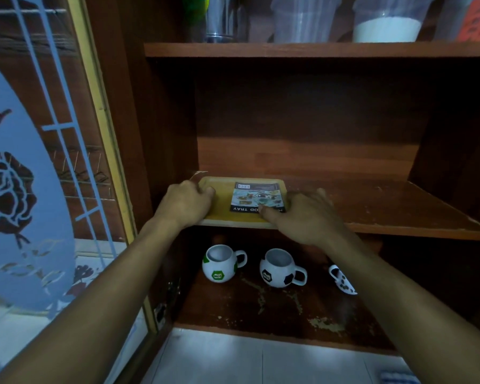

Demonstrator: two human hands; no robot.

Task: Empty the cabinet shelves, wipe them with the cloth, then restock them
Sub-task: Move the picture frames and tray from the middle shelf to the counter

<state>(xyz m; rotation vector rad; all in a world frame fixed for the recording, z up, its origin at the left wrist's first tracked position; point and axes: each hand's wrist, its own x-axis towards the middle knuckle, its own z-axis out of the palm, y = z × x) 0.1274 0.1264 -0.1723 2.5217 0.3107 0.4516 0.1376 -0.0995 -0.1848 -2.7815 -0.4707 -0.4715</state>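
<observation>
Holding the wood tray [222,210] at both ends on the middle shelf [385,206]. My left hand [187,202] has its fingers curled over the left rim, and my right hand [308,214] clasps the right rim, thumb on the label. Can't tell if the tray is going in or out. Three mugs [279,268] sit on the lower shelf [261,306], jars [385,23] on the top shelf [316,49]. No cloth confirmed. My call: mid-task at best, plenty left. Wood scuffed, lower shelf stained. Dim cabinet, patterned glass door [25,189] open at left, pale tiled floor [261,361] below.
</observation>
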